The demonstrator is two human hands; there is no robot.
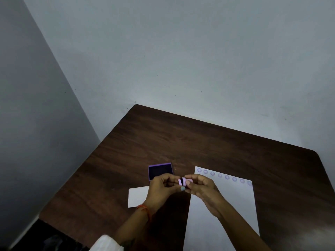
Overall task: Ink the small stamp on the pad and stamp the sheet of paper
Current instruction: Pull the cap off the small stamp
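Note:
A small pink stamp (182,181) is held between both hands above the table, its two pink parts slightly apart with a dark gap between them. My left hand (163,187) pinches its left part and my right hand (203,187) pinches its right part. Behind the hands sits a purple ink pad (160,170), open, with a dark inner face. To the right lies a white sheet of paper (232,205) with a row of several round purple prints along its far edge.
A small white card (136,197) lies left of my left hand on the dark wooden table (199,142). Grey walls close the table's far and left sides. A red thread circles my left wrist.

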